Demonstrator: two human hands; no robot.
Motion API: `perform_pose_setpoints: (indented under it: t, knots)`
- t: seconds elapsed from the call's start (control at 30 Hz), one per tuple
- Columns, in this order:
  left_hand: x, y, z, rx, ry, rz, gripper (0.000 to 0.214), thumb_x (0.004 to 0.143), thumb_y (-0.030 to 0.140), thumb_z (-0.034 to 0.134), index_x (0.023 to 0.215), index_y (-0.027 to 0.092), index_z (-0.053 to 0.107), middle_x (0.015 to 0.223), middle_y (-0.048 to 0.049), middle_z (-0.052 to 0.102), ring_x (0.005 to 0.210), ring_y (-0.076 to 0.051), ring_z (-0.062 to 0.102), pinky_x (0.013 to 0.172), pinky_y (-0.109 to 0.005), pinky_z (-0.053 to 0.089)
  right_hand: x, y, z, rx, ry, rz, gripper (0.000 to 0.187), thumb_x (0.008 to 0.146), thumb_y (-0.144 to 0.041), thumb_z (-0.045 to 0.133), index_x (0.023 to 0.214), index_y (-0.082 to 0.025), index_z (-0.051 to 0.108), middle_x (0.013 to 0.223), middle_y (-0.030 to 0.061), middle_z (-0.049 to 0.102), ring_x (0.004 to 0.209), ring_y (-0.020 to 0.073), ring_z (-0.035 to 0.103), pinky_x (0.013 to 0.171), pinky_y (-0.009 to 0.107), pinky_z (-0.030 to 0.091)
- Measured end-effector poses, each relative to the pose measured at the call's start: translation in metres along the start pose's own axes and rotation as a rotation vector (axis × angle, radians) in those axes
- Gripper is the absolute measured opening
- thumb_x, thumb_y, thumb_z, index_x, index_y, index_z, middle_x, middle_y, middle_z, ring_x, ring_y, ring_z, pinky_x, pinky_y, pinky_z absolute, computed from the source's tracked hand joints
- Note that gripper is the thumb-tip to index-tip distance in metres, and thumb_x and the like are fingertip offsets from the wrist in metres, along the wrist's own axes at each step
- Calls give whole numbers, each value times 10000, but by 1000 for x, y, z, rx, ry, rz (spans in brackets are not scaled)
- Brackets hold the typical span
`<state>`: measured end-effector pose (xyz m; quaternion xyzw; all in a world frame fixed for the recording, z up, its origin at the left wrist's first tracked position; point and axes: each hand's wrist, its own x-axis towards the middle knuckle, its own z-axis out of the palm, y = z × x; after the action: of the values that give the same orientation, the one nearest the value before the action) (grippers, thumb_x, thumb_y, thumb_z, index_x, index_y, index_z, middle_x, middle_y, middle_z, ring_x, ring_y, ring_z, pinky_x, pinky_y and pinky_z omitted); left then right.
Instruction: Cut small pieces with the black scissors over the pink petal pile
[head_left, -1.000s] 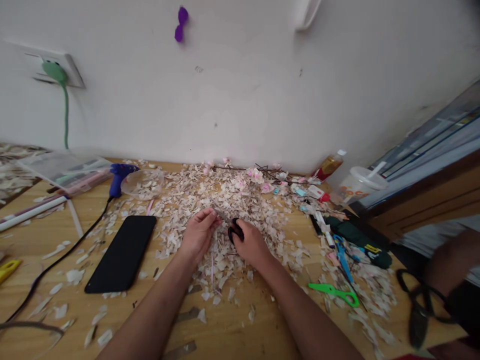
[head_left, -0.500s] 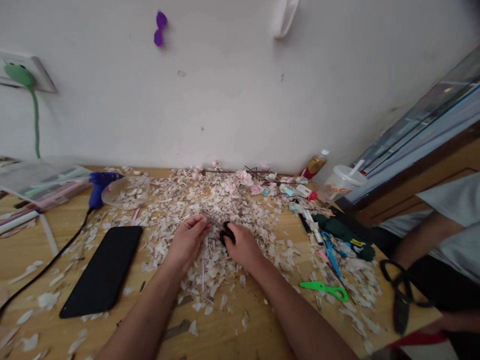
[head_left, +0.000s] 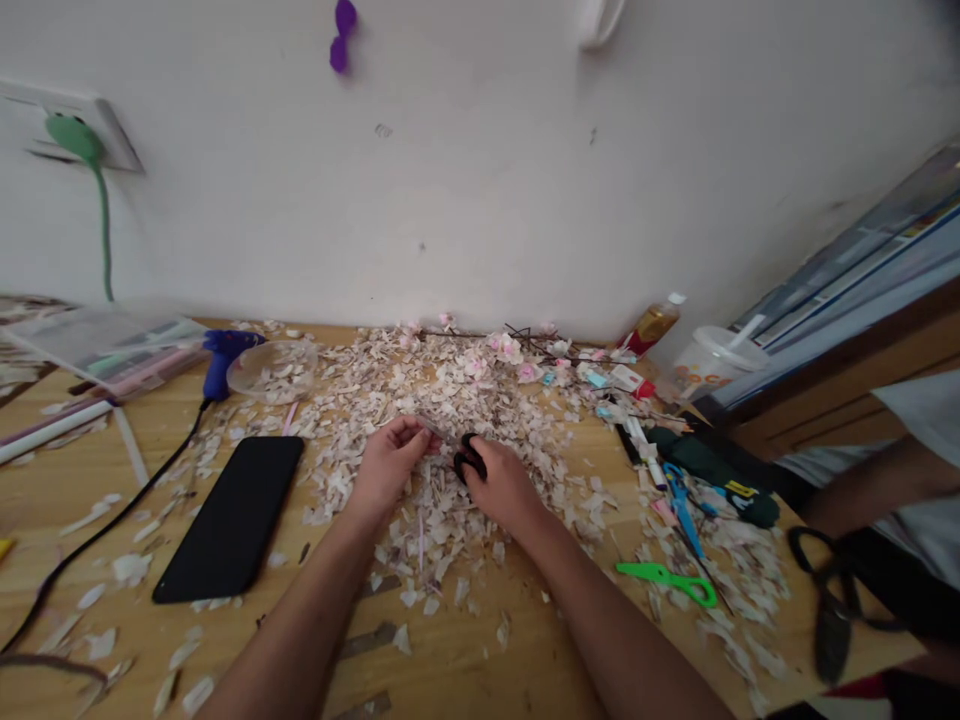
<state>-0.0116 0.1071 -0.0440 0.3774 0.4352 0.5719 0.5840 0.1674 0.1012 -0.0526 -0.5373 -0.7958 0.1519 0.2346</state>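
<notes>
My right hand (head_left: 504, 482) grips a pair of black-handled scissors (head_left: 469, 458), their blades angled up and left toward my other hand. My left hand (head_left: 394, 460) is closed in a pinch close to the blade tips; what sits between thumb and finger is too small to make out. Both hands are over a wide heap of pale paper-like scraps (head_left: 450, 385) on the wooden table (head_left: 450, 665). Just behind the heap lie dark twigs with pink and white blossoms (head_left: 504, 348).
To the left are a black phone (head_left: 231, 518), a blue glue gun (head_left: 225, 358) and a clear bowl of scraps (head_left: 274, 372). Green scissors (head_left: 667, 582), blue scissors (head_left: 684, 508), a lidded cup (head_left: 716, 360) and a bottle (head_left: 654, 325) stand or lie right. Another person's arm (head_left: 870, 490) is at the right edge.
The whole view has shifted slightly, so things appear further right and a little higher. My hands stay close together over the heap, the scissors still in the right one.
</notes>
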Motion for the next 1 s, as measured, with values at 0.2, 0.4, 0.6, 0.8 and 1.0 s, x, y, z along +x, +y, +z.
perform_pose_setpoints:
  t: [0.2, 0.4, 0.6, 0.8, 1.0]
  knots:
    - [0, 0, -3, 44, 2, 26, 235, 729, 382, 743, 779, 175, 642, 724, 4, 655, 662, -116, 595, 693, -234, 458, -1, 1, 1, 7, 16, -21, 115, 847, -190, 536, 952, -179, 582, 910, 82, 656, 863, 213, 587, 782, 296, 418]
    - [1, 8, -11, 399, -22, 150, 185, 754, 346, 684, 788, 166, 656, 700, -4, 640, 661, -133, 574, 646, -244, 419, -1, 3, 0, 2, -10, -33, 90, 850, -192, 538, 929, -190, 582, 891, 67, 660, 843, 201, 592, 763, 280, 412]
    - [2, 0, -7, 138, 48, 39, 257, 671, 341, 774, 839, 180, 664, 705, 21, 642, 657, -115, 581, 662, -229, 435, -1, 3, 0, -35, -6, -23, 96, 856, -210, 541, 938, -189, 584, 869, 67, 661, 828, 211, 595, 740, 282, 405]
    - [-4, -4, 5, -267, 56, -90, 294, 612, 338, 841, 748, 174, 638, 713, 22, 635, 681, -105, 602, 786, -260, 495, -1, 2, -1, -17, -5, -3, 108, 856, -193, 532, 950, -192, 586, 883, 68, 668, 838, 207, 602, 747, 276, 405]
    - [-1, 0, 0, 37, 35, 38, 258, 673, 387, 780, 728, 177, 640, 684, 0, 653, 676, -132, 600, 722, -256, 466, -2, 3, -3, -32, -20, -26, 105, 850, -205, 538, 943, -186, 582, 878, 73, 664, 834, 214, 599, 744, 284, 405]
